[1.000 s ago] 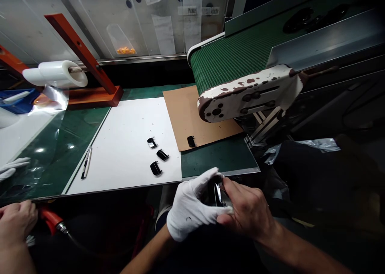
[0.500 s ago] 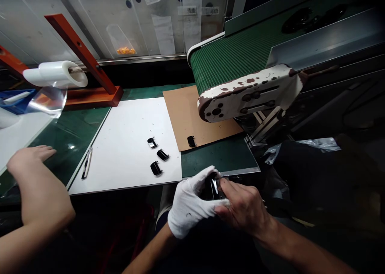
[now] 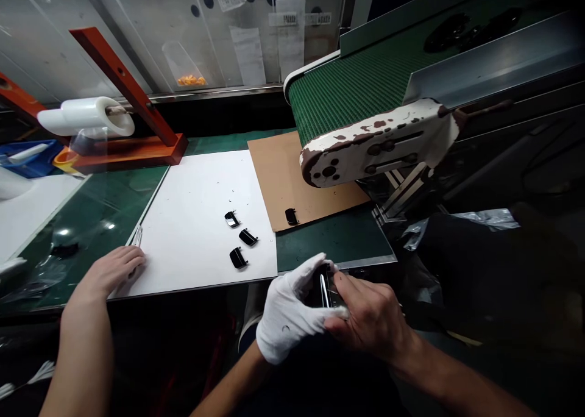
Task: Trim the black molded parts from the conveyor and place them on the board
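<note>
My left hand [image 3: 290, 312], in a white glove, and my bare right hand [image 3: 370, 316] are closed together on a small black glossy part [image 3: 322, 290] just below the table's front edge. Three more black parts [image 3: 238, 257] lie on the white sheet [image 3: 196, 222] ahead of my hands. One further black part [image 3: 290, 216] rests on the brown cardboard [image 3: 283, 179].
A co-worker's bare hand [image 3: 112, 270] lies on the white sheet's left corner over a pen [image 3: 136, 236]. A green conveyor belt [image 3: 356, 94] ends above the cardboard. A film roll [image 3: 86, 115] sits on an orange stand [image 3: 132, 142] at back left.
The co-worker's hand has moved right across the green table onto the white sheet's corner, covering the pen. My hands have stayed closed on the black part, shifting only slightly.
</note>
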Action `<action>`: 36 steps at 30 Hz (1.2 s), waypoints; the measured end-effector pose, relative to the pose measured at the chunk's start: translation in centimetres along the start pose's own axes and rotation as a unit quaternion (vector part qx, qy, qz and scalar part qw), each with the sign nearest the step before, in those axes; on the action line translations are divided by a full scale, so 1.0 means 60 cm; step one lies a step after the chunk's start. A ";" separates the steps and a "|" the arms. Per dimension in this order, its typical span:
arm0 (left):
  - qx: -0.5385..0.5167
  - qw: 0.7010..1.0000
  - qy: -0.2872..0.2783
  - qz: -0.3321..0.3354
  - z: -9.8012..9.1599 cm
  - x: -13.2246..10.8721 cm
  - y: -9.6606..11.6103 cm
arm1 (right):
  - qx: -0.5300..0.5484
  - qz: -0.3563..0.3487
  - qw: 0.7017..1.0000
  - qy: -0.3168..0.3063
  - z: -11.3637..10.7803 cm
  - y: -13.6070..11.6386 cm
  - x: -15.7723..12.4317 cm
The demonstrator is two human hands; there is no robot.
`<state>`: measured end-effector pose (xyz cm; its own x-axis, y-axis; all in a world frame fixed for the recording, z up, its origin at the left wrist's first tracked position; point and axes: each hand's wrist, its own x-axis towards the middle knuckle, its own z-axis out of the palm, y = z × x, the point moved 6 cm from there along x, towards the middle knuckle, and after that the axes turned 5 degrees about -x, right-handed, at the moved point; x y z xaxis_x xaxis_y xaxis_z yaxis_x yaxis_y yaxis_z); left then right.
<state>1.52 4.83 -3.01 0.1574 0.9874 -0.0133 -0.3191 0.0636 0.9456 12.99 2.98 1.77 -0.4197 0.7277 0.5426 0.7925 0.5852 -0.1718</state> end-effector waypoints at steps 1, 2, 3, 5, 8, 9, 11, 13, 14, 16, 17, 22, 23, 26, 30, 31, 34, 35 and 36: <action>0.004 1.000 0.000 0.000 0.000 0.000 0.000 | 0.002 -0.001 1.000 -0.001 0.000 0.000 0.000; 0.009 1.000 0.001 0.000 -0.001 0.000 -0.001 | 0.003 -0.002 1.000 -0.003 0.001 0.001 -0.001; 0.011 1.000 0.003 -0.002 -0.001 -0.001 -0.003 | 0.004 -0.002 1.000 -0.004 0.002 0.002 -0.001; 0.011 1.000 0.006 -0.005 -0.003 -0.002 -0.006 | 0.006 -0.004 1.000 -0.009 0.004 0.004 -0.001; 0.018 1.000 0.010 -0.001 -0.003 -0.003 -0.006 | 0.040 -0.003 0.999 -0.015 0.009 0.009 -0.002; 0.025 1.000 0.010 0.005 -0.004 -0.004 -0.005 | 0.067 0.003 0.998 -0.018 0.011 0.010 -0.003; 0.045 0.999 0.011 0.025 -0.005 -0.005 -0.001 | 0.149 0.036 0.988 -0.028 0.017 0.016 -0.006; 0.067 0.996 0.009 0.051 -0.008 -0.006 0.004 | 0.252 0.102 0.961 -0.050 0.029 0.023 -0.013; 0.078 0.995 0.008 0.063 -0.011 -0.006 0.007 | 0.299 0.140 0.942 -0.065 0.036 0.026 -0.018; 0.105 0.991 0.008 0.081 -0.016 -0.009 0.013 | 0.363 0.198 0.906 -0.086 0.048 0.028 -0.029; 0.120 0.989 0.009 0.086 -0.018 -0.010 0.016 | 0.381 0.211 0.895 -0.092 0.051 0.026 -0.033; 0.158 0.982 0.006 0.105 -0.019 -0.017 0.027 | 0.389 0.191 0.897 -0.091 0.033 0.020 -0.030; 0.159 0.981 0.004 0.112 -0.018 -0.018 0.028 | 0.381 0.195 0.899 -0.094 0.027 0.022 -0.027; 0.188 0.972 -0.003 0.143 -0.016 -0.019 0.031 | 0.370 0.223 0.895 -0.112 0.014 0.029 -0.020; 0.285 0.937 -0.025 0.201 -0.013 -0.020 0.043 | 0.370 0.229 0.884 -0.169 0.006 0.033 -0.007; 0.314 0.925 -0.032 0.213 -0.011 -0.020 0.046 | 0.372 0.227 0.880 -0.191 0.006 0.034 -0.004; 0.387 0.890 -0.044 0.238 -0.008 -0.020 0.052 | 0.371 0.233 0.860 -0.261 0.009 0.039 0.001; 0.402 0.881 -0.047 0.244 -0.007 -0.019 0.053 | 0.367 0.239 0.854 -0.280 0.010 0.041 0.001; 0.412 0.874 -0.050 0.251 -0.006 -0.019 0.054 | 0.361 0.244 0.850 -0.297 0.011 0.043 0.001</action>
<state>-0.01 3.96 -0.07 0.2852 0.8411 0.4596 0.4045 -0.5403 0.7378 14.74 4.79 0.81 -0.4385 0.8734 -0.2117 0.5477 0.0730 -0.8335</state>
